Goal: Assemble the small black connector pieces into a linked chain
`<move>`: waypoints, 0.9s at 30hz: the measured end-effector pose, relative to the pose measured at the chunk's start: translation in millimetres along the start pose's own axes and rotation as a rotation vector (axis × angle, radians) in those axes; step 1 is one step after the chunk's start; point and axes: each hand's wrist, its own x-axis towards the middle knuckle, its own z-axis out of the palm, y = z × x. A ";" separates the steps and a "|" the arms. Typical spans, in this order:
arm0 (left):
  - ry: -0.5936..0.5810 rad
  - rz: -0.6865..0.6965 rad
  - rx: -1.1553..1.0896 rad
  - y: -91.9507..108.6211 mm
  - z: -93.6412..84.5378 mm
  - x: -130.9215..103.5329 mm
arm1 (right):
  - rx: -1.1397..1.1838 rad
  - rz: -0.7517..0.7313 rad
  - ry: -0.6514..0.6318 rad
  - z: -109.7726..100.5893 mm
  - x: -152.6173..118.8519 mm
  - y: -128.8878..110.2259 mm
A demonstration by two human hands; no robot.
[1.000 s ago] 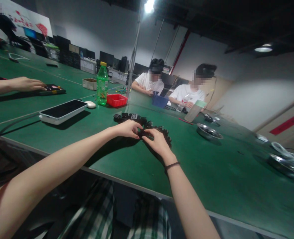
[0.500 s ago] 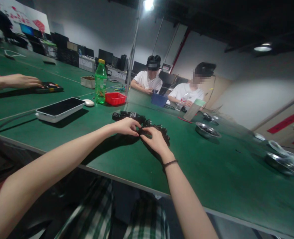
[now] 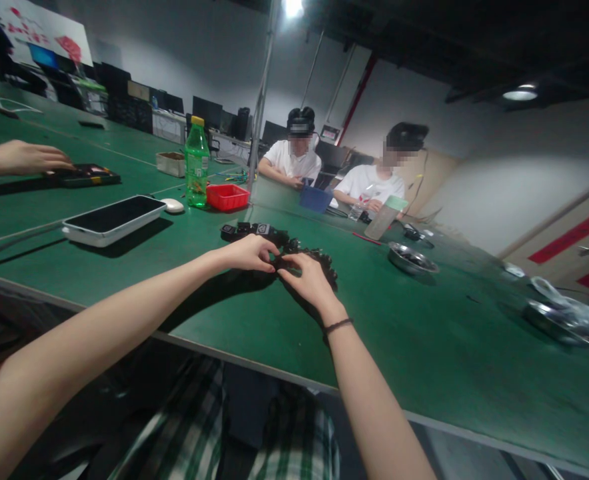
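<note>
My left hand (image 3: pixel 255 253) and my right hand (image 3: pixel 308 277) meet fingertip to fingertip just above the green table (image 3: pixel 254 320). Both are closed in a pinch at a small dark piece (image 3: pixel 277 263), mostly covered by the fingers, so its kind cannot be made out. Right behind my hands lies a heap of small black parts (image 3: pixel 324 260), partly hidden by my right hand. Black blocky pieces with pale markings (image 3: pixel 254 231) lie in a row behind my left hand.
On the left are a white device with a dark screen (image 3: pixel 117 219), a white mouse (image 3: pixel 174 206), a green bottle (image 3: pixel 196 163) and a red tray (image 3: pixel 227 198). A metal bowl (image 3: pixel 412 259) stands right. Another person's hand (image 3: pixel 27 159) rests far left; two people sit opposite.
The whole view has shifted slightly, so things appear a little further left. My hands keep the same pinch at the small dark piece.
</note>
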 end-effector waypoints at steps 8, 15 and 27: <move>-0.002 -0.002 0.003 1.6 -0.1 -0.3 | 0.019 -0.002 0.009 0.5 -0.6 0.8; -0.006 0.013 -0.005 0.5 0.5 -0.7 | 0.016 0.000 0.007 1.0 -0.2 1.9; 0.028 0.009 0.022 0.8 0.0 -0.3 | 0.012 -0.003 -0.003 -0.3 -0.5 0.5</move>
